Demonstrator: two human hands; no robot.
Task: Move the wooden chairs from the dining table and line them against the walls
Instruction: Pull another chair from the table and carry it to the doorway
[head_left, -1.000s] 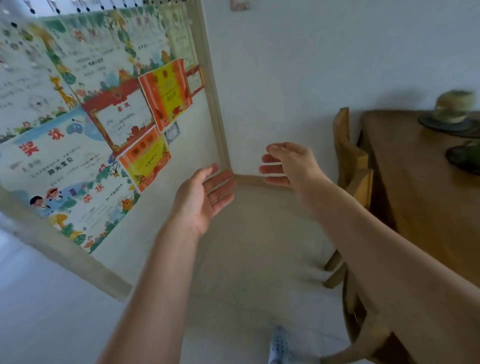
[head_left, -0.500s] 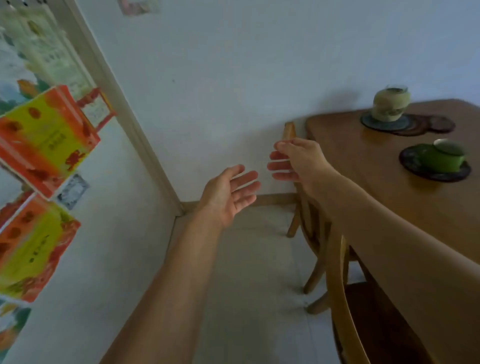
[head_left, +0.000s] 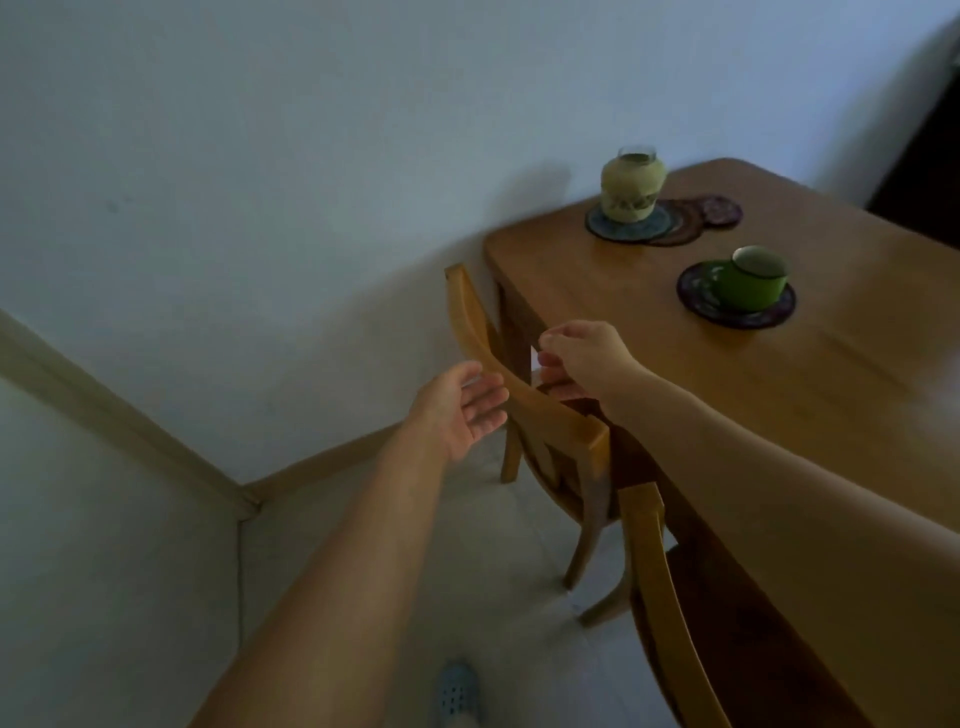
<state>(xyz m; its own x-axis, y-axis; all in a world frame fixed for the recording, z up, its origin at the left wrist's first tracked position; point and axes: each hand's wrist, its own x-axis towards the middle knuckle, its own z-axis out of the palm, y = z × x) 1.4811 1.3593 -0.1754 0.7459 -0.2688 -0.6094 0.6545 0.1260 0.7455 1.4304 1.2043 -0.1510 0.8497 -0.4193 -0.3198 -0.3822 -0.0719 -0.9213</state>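
Observation:
A wooden chair (head_left: 550, 415) stands tucked at the left side of the wooden dining table (head_left: 779, 384), its curved top rail facing me. My left hand (head_left: 462, 410) is open, palm toward the rail, just left of it and close to touching. My right hand (head_left: 582, 358) hovers over the rail from the table side with fingers curled and apart, holding nothing. A second wooden chair (head_left: 670, 597) sits nearer to me at the same table side, its seat under the table edge.
On the table stand a pale jar (head_left: 632, 183) on stacked coasters and a green cup (head_left: 757, 279) on a dark coaster. White walls meet in a corner (head_left: 244, 499) at the left with a beige skirting. Light floor tiles lie below; my blue shoe (head_left: 457, 691) shows.
The view has swung right, away from the poster-covered wall toward the table. Both hands have come forward and closed in on the far chair's top rail.

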